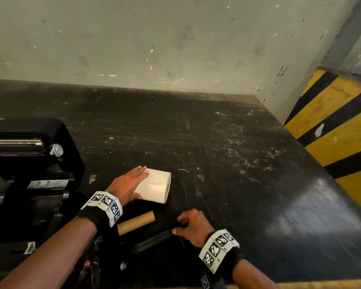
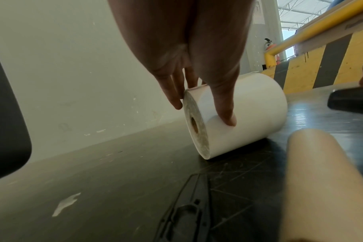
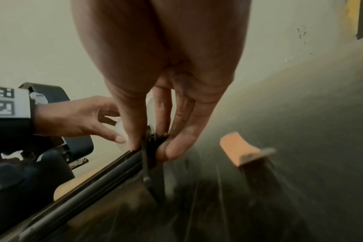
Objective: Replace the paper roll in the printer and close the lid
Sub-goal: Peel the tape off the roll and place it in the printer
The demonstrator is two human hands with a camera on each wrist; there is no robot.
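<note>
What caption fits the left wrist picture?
Left hand grips a white paper roll lying on the scratched black table beside a brown cardboard tube.

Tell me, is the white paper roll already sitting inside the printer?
No, the white paper roll lies on its side on the black table under the left hand, to the right of the open printer.

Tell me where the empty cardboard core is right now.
In the head view the empty cardboard core lies on the black table, near the front edge, just this side of the white paper roll and between the left hand and right hand.
</note>
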